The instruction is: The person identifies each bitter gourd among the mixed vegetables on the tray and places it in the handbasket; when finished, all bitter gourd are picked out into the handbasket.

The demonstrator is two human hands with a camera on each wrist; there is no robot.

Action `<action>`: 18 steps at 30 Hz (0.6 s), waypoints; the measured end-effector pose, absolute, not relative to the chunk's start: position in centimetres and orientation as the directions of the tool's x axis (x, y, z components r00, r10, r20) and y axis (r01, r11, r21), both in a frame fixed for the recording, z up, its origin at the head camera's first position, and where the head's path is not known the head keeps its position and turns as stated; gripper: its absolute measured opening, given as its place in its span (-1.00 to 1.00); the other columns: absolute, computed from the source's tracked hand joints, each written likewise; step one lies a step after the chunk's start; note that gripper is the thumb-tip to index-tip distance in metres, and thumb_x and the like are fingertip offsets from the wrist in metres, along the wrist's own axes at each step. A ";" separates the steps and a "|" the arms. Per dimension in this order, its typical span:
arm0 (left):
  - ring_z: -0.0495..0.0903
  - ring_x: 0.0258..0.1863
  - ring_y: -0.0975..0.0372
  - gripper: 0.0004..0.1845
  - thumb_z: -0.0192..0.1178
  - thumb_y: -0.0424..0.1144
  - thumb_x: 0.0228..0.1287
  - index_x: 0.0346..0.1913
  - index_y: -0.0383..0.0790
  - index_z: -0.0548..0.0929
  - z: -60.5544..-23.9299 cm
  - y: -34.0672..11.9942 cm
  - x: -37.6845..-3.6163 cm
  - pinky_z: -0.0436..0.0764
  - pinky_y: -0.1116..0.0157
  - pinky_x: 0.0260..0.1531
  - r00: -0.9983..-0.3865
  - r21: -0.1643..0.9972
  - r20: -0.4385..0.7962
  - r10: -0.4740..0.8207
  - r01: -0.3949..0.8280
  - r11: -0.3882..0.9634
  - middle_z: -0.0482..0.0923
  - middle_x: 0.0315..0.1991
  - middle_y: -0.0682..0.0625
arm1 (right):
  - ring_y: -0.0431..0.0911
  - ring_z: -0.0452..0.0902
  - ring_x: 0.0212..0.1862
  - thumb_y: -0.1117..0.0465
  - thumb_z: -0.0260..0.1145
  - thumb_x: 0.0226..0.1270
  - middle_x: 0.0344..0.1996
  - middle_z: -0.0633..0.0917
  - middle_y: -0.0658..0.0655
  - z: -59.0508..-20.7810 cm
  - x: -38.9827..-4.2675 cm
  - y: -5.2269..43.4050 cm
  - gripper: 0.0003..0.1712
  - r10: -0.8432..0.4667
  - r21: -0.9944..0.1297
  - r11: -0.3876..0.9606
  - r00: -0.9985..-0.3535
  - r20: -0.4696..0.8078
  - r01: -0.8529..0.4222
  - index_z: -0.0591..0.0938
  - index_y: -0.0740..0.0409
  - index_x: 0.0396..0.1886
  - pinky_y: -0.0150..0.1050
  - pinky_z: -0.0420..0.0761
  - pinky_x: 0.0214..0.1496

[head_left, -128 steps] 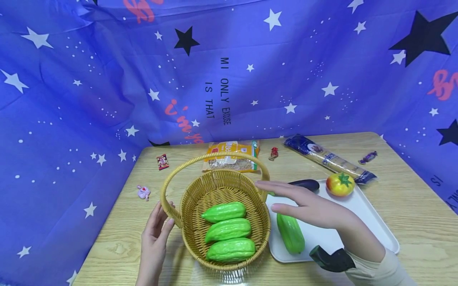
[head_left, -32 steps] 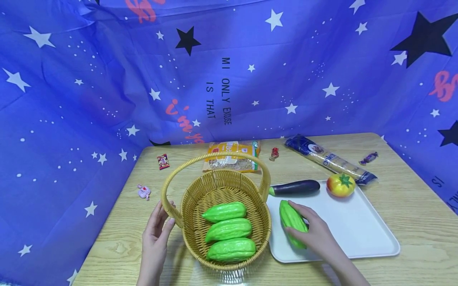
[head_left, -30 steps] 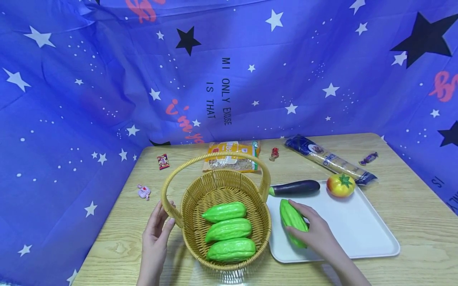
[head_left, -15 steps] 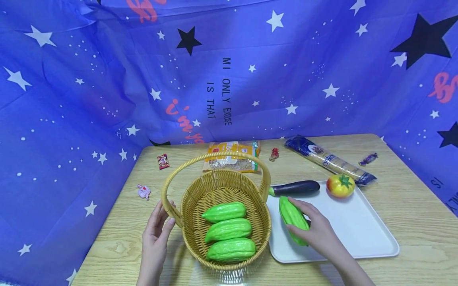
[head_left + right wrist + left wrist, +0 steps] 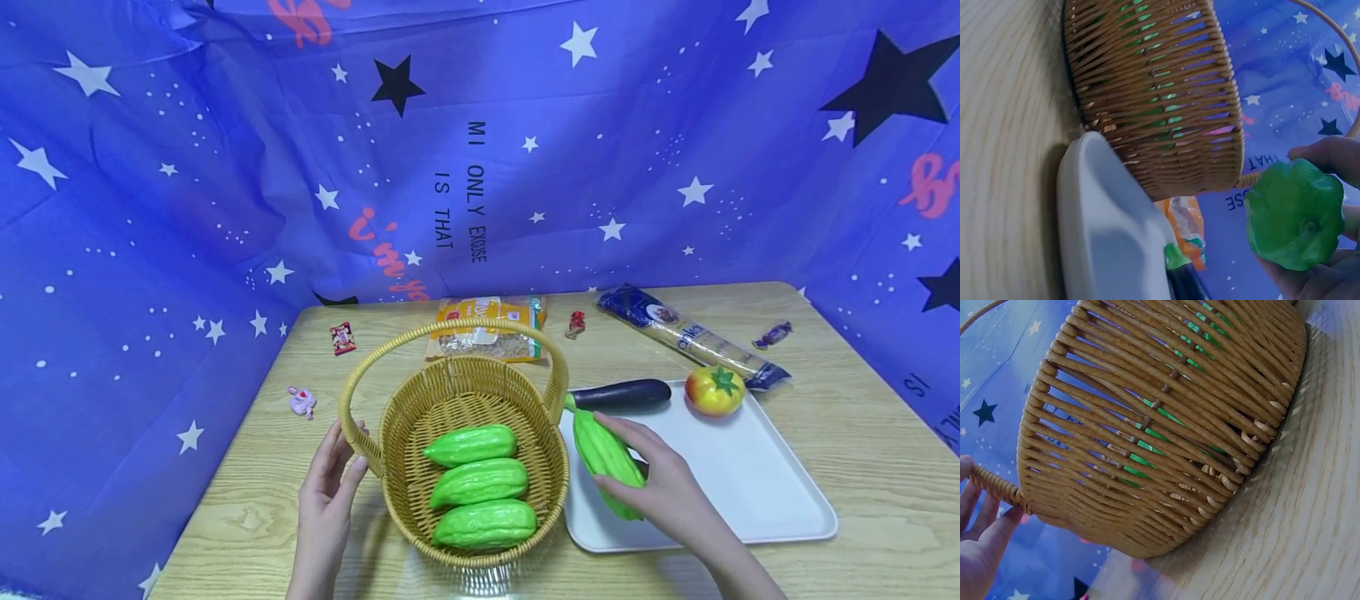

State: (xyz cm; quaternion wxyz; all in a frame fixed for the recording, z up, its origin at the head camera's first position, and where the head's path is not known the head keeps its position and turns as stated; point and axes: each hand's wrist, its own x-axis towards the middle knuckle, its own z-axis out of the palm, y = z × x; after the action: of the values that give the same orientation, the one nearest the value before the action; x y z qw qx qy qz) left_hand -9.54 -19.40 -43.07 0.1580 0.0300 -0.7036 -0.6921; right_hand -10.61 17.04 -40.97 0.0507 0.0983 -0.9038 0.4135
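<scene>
In the head view a wicker basket [image 5: 393, 500] with a tall arched handle stands at the middle of the table. Three green bitter melons [image 5: 480, 482] lie side by side inside it. My left hand [image 5: 326, 500] grips the base of the handle between thumb and fingers, which the left wrist view also shows. My right hand [image 5: 660, 479] holds another green bitter melon [image 5: 603, 458] by its sides. In the right wrist view that melon [image 5: 1294, 215] hangs above the white tray [image 5: 1088, 206], its dimpled end facing the camera.
On the tray lie a dark eggplant [image 5: 626, 394] and a red-yellow tomato [image 5: 714, 390]. Behind are an orange food bag [image 5: 487, 342], a long blue pasta packet [image 5: 686, 335] and several wrapped candies [image 5: 574, 324]. A starry blue cloth [image 5: 637, 150] walls the table's back and sides.
My right hand came down from beside the basket, took hold of the bitter melon on the tray, raised it, then shifted it slightly left toward the basket. The left hand stayed on the handle.
</scene>
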 end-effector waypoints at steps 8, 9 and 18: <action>0.47 0.16 0.48 -0.44 0.05 -0.44 0.33 0.38 -0.17 0.26 -43.1 -19.4 -9.6 0.44 0.58 0.17 -0.947 0.983 0.184 -0.262 0.179 0.042 0.51 0.14 0.19 | 0.14 0.48 0.12 0.22 0.50 -0.06 0.22 0.48 0.21 -40.1 -10.3 16.4 -0.16 -0.175 -0.756 0.600 -0.965 0.195 -0.262 0.41 -0.08 0.31 0.08 0.63 0.04; 0.47 0.16 0.48 -0.44 0.05 -0.44 0.34 0.38 -0.16 0.26 -43.1 -19.4 -9.6 0.44 0.58 0.17 -0.948 0.983 0.183 -0.262 0.178 0.043 0.51 0.14 0.19 | 0.13 0.49 0.10 0.22 0.50 -0.06 0.21 0.48 0.20 -40.0 -10.3 16.4 -0.16 -0.181 -0.755 0.599 -0.964 0.197 -0.267 0.41 -0.09 0.31 0.03 0.66 0.01; 0.46 0.17 0.49 -0.43 0.05 -0.44 0.34 0.39 -0.17 0.25 -43.1 -19.4 -9.5 0.43 0.58 0.18 -0.947 0.982 0.190 -0.257 0.186 0.042 0.50 0.15 0.19 | 0.02 0.53 0.00 0.23 0.51 -0.08 0.17 0.52 0.16 -39.3 -10.2 16.2 -0.16 -0.196 -0.734 0.619 -0.960 0.201 -0.280 0.43 -0.09 0.29 -0.16 0.69 -0.11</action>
State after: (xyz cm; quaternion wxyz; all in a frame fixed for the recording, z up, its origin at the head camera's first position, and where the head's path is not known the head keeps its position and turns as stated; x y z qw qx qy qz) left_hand -9.55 -19.42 -43.10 0.1601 0.0254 -0.7037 -0.6918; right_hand -10.22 16.24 -39.26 0.0504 0.1325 -0.8983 0.4158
